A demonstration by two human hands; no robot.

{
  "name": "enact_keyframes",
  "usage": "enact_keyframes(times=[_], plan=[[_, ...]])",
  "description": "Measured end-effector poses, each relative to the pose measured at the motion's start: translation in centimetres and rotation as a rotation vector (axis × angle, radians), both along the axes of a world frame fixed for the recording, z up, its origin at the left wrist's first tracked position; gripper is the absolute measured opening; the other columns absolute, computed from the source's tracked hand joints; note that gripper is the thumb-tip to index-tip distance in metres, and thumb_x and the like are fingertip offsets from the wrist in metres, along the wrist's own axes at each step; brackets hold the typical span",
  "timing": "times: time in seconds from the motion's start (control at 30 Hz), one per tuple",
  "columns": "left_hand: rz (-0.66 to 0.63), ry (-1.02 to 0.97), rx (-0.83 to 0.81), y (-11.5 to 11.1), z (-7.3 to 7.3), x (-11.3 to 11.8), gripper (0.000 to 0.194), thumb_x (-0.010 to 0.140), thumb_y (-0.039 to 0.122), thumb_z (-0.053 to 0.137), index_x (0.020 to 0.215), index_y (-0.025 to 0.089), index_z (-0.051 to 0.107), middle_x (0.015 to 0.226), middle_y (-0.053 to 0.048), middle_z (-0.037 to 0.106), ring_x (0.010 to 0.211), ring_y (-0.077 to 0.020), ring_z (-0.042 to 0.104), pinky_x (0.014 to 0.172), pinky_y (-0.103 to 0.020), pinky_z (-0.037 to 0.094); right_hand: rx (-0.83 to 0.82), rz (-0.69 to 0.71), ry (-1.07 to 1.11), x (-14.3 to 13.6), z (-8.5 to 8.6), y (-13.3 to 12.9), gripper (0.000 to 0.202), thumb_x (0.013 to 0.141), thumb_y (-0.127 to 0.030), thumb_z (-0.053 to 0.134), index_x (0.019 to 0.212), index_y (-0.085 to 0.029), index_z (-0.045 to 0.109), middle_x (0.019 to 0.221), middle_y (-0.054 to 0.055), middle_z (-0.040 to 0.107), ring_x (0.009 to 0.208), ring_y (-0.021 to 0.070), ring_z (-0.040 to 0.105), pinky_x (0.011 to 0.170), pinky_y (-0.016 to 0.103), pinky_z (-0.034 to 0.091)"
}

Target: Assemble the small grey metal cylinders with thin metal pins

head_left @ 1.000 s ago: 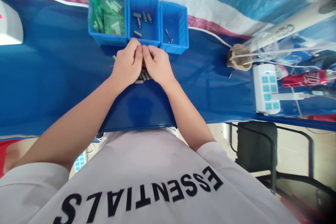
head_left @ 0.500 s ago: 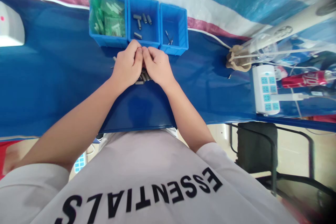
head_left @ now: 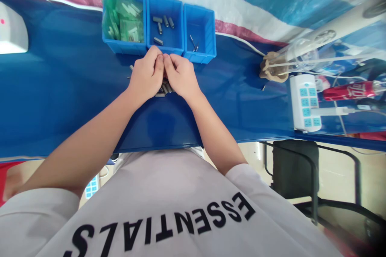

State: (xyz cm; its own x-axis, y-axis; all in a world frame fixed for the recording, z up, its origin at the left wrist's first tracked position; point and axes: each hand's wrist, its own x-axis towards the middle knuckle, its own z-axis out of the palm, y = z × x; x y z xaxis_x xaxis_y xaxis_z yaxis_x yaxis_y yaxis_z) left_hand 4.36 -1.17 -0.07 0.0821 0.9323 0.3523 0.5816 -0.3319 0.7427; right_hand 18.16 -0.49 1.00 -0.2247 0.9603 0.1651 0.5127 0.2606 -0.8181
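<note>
My left hand point(head_left: 146, 73) and my right hand point(head_left: 181, 75) meet at the thumbs, fingers curled, just in front of the middle blue bin point(head_left: 165, 5). Whatever they hold is hidden between them. Several grey metal cylinders point(head_left: 166, 88) lie on the blue table below and between the hands. Thin metal bits poke out at the left hand's outer side. Inside the middle bin are several more grey cylinders point(head_left: 158, 41). A few thin metal pins point(head_left: 193, 42) lie in the right blue bin point(head_left: 200, 11).
The left blue bin point(head_left: 129, 47) holds green bags with white pieces. A white device point(head_left: 12, 30) stands at the far left. On the right are a power strip point(head_left: 306, 103), a red can point(head_left: 348, 91) and a brown-rimmed container point(head_left: 273, 67). A black chair point(head_left: 294, 168) stands below the table.
</note>
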Motion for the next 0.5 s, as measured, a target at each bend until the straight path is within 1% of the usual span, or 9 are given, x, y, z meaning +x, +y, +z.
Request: enact_keyframes(times=[0.07,0.2,0.3,0.4,0.5], plan=[[-0.007,-0.007,0.005,0.09,-0.14,-0.02,0.047,0.101,0.066,0.033,0.085,0.025,0.049,0.069,-0.001,0.055,0.063,-0.0166,0.051,0.064,-0.036,0.037,0.001,0.000,0.005,0.00,-0.05,0.02,0.044,0.105,-0.047,0.034,0.070,-0.021,0.039,0.069,-0.001,0.045,0.071,0.0122,0.047,0.075,0.027,0.041],[-0.022,-0.032,-0.009,0.27,-0.51,-0.11,0.050,0.100,0.070,0.030,0.087,0.025,0.048,0.070,0.000,0.055,0.065,-0.0162,0.051,0.068,-0.036,0.040,0.005,-0.001,0.013,0.03,-0.06,0.03,0.045,0.105,-0.048,0.035,0.070,-0.020,0.040,0.069,-0.002,0.044,0.070,0.0120,0.047,0.075,0.027,0.041],[-0.018,-0.022,-0.016,0.21,-0.40,-0.11,0.052,0.099,0.071,0.028,0.087,0.025,0.048,0.070,0.000,0.055,0.066,-0.0163,0.052,0.069,-0.036,0.041,0.006,0.002,0.013,0.05,-0.05,0.05,0.045,0.105,-0.049,0.034,0.070,-0.020,0.040,0.070,-0.001,0.045,0.071,0.0120,0.047,0.075,0.027,0.041],[-0.009,0.001,-0.010,0.05,-0.07,-0.03,0.052,0.100,0.070,0.028,0.086,0.024,0.048,0.070,0.000,0.054,0.067,-0.0164,0.054,0.069,-0.036,0.042,0.005,0.007,0.014,0.04,-0.10,0.06,0.046,0.105,-0.050,0.033,0.070,-0.021,0.040,0.070,-0.001,0.044,0.071,0.0122,0.047,0.076,0.027,0.042],[-0.017,-0.010,0.011,-0.01,-0.02,-0.01,0.047,0.102,0.065,0.030,0.087,0.024,0.048,0.069,0.000,0.055,0.073,-0.0176,0.058,0.072,-0.035,0.043,0.011,0.000,0.018,0.02,-0.16,0.06,0.046,0.105,-0.051,0.033,0.070,-0.021,0.040,0.069,-0.001,0.044,0.071,0.0121,0.046,0.076,0.027,0.042]])
